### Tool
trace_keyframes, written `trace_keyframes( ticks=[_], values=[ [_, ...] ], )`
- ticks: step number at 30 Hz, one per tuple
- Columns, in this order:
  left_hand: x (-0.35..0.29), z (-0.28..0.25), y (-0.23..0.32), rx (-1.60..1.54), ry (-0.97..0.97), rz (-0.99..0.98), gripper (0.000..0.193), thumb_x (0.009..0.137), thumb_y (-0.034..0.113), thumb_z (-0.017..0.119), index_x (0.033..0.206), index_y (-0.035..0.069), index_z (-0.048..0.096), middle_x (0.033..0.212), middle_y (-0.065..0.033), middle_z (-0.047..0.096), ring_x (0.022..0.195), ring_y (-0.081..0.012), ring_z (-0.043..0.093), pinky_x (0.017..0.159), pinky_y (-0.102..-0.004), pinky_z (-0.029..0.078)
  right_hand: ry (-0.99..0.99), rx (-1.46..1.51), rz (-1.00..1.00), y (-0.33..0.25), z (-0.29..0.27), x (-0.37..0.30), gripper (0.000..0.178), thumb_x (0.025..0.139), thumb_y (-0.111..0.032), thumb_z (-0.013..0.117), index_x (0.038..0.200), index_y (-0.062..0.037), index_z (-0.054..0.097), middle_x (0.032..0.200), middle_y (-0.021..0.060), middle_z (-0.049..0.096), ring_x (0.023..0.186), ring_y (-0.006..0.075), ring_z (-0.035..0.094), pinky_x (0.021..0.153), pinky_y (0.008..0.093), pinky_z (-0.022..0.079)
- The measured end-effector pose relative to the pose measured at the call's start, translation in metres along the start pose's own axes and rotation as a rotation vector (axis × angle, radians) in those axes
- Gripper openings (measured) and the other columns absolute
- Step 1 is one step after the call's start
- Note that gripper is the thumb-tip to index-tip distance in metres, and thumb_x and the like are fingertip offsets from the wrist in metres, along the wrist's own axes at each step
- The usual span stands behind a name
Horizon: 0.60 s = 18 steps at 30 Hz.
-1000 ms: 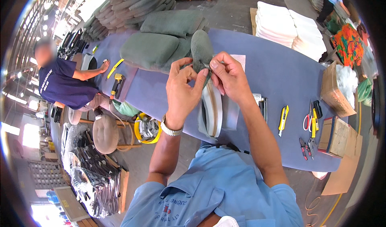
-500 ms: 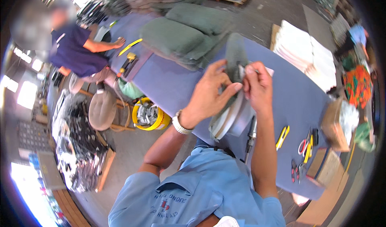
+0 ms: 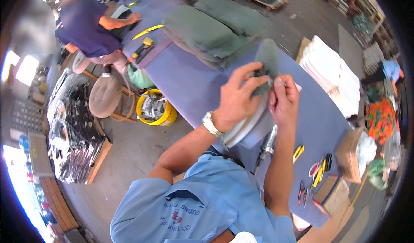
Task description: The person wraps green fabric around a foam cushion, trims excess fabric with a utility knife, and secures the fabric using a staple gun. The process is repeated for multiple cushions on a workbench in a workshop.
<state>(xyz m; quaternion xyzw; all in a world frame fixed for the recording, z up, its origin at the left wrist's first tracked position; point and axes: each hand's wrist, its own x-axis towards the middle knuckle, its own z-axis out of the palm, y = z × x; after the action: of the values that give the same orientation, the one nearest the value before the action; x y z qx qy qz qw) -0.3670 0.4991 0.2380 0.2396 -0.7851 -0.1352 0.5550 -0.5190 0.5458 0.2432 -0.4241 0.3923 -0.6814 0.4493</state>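
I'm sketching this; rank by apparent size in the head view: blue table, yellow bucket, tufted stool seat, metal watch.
Blue table
Yellow bucket and tufted stool seat: too alike to rank
Metal watch

Grn-gry padded pc [image 3: 268, 55], pale layered side, held over blue tbl [image 3: 183, 85].

Left hand [image 3: 239, 92] curled, fingers bent forward; right hand [image 3: 284, 101] close beside it, thumb and fingertips [image 3: 279, 80] pinched; left forearm [image 3: 185, 146] slanting, right forearm [image 3: 280, 165] steeper.
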Motion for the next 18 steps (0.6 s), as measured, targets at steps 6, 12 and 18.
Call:
trace_keyframes(
  ticks=[6, 12, 18],
  values=[
    [-0.006, -0.002, -0.003, 0.068, 0.054, 0.084, 0.041, 0.067, -0.006, 0.077, 0.104, 0.012, 0.08, 0.112, -0.0064, 0.068, 0.097, -0.0264, 0.066, 0.081, -0.0357, 0.058, -0.073, 0.069, 0.028, 0.0, -0.006, 0.0, 0.021, 0.108, -0.028, 0.056, 0.097, -0.0097, 0.055, 0.057, -0.0016, 0.05, 0.04, 0.0057, 0.038, 0.036, 0.0225, 0.031],
    [-0.002, -0.006, 0.002, 0.161, -0.053, 0.212, 0.04, 0.068, -0.005, 0.077, 0.105, 0.009, 0.08, 0.11, -0.005, 0.069, 0.096, -0.0233, 0.065, 0.08, -0.0335, 0.054, -0.063, 0.049, 0.035, -0.005, -0.012, 0.002, 0.023, 0.108, -0.028, 0.057, 0.095, -0.0089, 0.056, 0.058, -0.0008, 0.052, 0.041, 0.0054, 0.039, 0.037, 0.022, 0.031],
    [0.015, -0.024, -0.006, 0.176, -0.195, 0.49, 0.036, 0.069, -0.004, 0.075, 0.104, 0.005, 0.08, 0.116, -0.0039, 0.074, 0.102, -0.0223, 0.067, 0.085, -0.0325, 0.056, -0.011, -0.103, -0.055, -0.013, -0.015, 0.003, 0.022, 0.108, -0.024, 0.058, 0.092, -0.0076, 0.056, 0.059, -0.0016, 0.052, 0.045, 0.0056, 0.042, 0.042, 0.0233, 0.035]
  ],
)
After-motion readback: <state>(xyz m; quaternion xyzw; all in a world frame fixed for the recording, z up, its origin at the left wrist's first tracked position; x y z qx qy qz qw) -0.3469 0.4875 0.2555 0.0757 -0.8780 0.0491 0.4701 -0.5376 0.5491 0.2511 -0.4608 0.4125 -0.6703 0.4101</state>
